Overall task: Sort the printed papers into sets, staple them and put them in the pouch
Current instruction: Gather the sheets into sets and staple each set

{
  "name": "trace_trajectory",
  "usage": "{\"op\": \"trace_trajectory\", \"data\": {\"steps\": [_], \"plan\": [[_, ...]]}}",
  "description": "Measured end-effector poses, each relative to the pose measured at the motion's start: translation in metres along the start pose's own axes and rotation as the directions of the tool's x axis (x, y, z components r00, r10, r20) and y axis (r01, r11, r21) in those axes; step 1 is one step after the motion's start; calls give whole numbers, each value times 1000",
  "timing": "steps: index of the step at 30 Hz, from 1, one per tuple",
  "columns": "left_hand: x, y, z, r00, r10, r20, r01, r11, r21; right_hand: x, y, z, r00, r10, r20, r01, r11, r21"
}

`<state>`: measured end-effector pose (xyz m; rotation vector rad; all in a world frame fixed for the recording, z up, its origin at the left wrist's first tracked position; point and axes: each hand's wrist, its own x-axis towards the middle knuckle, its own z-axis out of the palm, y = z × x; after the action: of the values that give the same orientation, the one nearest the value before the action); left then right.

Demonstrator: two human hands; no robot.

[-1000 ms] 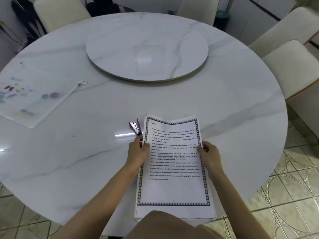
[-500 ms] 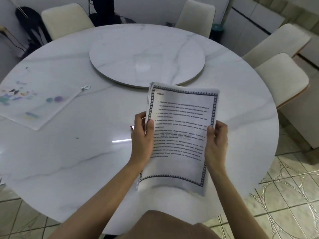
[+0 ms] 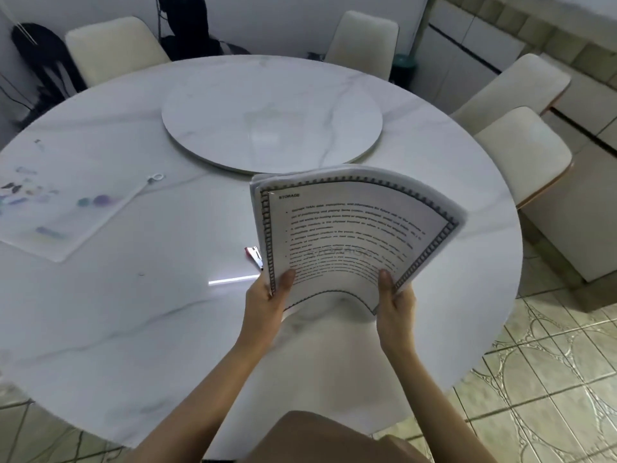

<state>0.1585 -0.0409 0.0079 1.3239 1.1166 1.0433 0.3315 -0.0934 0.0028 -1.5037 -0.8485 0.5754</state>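
A stack of printed papers with a patterned border and the heading STORAGE stands lifted off the round marble table, bowed into a curve. My left hand grips its lower left edge, thumb on the front page. My right hand grips the lower right corner the same way. A small red stapler lies on the table just left of the papers, partly hidden behind them. The translucent zip pouch with coloured stickers lies flat at the table's far left.
A marble lazy Susan sits at the table's centre. Cream chairs ring the table at the back and right. A tiled floor lies to the right, and dark bags lean against the back wall.
Both hands have raised the stack from flat on the table's near edge to upright and curved. They slid down to its bottom corners. The stapler and pouch have not moved.
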Motion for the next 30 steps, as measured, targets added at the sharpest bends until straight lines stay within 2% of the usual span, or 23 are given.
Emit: {"op": "trace_trajectory", "data": {"steps": [5,8,14,17,23,30], "plan": [[4,-4,-3,999,-38,25,38,999,-2,3,9,-2,998,58,1,-58,998,-28],[4,-3,-1,999,-36,26,35,999,9,7,5,-4,999,37,-21,-38,999,-38],[2,-15,6,996,-92,8,91,992,89,14,8,-16,999,12,-45,-21,979,-202],[1,-22,11,983,-177,54,168,977,133,18,21,-25,997,75,-35,-82,940,-332],[2,-33,20,908,-406,99,336,849,407,19,44,-38,984,177,-22,-159,812,-561],[-3,-34,14,904,-421,67,337,802,492,22,56,-50,979,201,-1,-156,753,-640]]}}
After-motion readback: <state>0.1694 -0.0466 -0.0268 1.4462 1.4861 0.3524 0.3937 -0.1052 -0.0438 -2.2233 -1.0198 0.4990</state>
